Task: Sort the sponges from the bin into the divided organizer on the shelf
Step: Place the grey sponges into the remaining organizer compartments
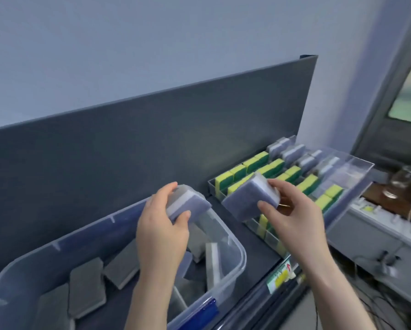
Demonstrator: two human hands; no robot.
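Inside the bin (85, 231), counting roughly half a dozen grey sponges (85, 287) left to sort. Over the bin's far rim, gripping a grey-and-white sponge (187, 202) in the left hand (161, 227). Right of the bin, pinching a second sponge (247, 201) in the right hand (295, 217), just above the organizer (356, 172). Further right of the bin, spotting yellow-green sponges (254, 163) and grey ones (292, 151) already filed in rows. Well past halfway, judging by that.

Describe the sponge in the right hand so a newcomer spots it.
Find the clear divided organizer right of the bin. Over its near-left corner, the right hand grips a grey sponge. The yellow-green sponges behind it stand slotted; this one is held tilted.
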